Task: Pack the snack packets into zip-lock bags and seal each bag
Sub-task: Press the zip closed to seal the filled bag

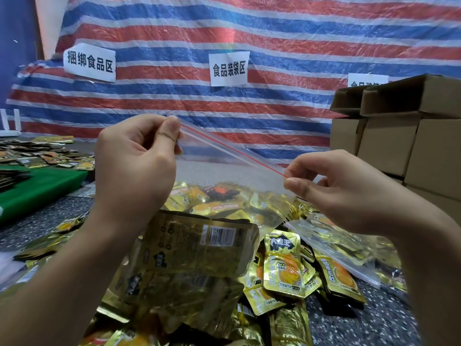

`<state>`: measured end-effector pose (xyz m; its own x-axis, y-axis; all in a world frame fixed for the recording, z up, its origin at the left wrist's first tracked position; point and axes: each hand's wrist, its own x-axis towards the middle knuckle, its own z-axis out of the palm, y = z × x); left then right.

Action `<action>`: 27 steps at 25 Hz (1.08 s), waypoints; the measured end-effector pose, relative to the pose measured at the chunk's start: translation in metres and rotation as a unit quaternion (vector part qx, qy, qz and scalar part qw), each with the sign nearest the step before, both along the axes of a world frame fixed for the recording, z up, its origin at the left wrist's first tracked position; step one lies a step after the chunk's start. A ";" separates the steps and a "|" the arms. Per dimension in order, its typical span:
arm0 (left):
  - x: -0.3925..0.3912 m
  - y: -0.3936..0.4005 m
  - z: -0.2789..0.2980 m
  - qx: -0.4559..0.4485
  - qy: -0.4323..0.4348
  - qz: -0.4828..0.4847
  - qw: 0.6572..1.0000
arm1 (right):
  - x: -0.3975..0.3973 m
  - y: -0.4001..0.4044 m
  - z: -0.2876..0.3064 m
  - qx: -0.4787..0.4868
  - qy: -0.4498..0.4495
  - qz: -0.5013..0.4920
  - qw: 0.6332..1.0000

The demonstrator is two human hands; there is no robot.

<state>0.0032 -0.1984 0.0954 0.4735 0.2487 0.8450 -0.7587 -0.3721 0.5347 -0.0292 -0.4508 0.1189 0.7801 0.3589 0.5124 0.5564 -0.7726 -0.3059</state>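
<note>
Here, a clear zip-lock bag [212, 240] holding gold snack packets [199, 248] is held up above the loose packet pile [284, 270]; its red-lined top is pinched by the left hand [139, 166] and right hand [349, 191].

Far side hung with a red, white and blue striped tarpaulin [274, 33], wrinkled and evenly lit. Three white paper signs [229, 68] with black characters taped across it, the rightmost partly hidden. Stacked brown cardboard boxes [399, 136] at the right. Speckled grey desk [37, 221] below, with a green cloth [42, 186] at the left.
</note>
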 end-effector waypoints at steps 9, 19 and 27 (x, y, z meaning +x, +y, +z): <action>0.000 -0.001 0.000 0.004 0.033 -0.057 0.998 | -0.002 0.001 0.000 -0.039 -0.006 0.019 0.999; -0.008 -0.031 -0.011 0.089 0.034 -0.224 0.970 | -0.003 0.058 -0.025 -0.011 0.220 0.094 0.971; -0.004 -0.030 -0.015 0.120 -0.008 -0.080 0.990 | 0.018 0.030 -0.024 0.192 0.219 -0.012 0.957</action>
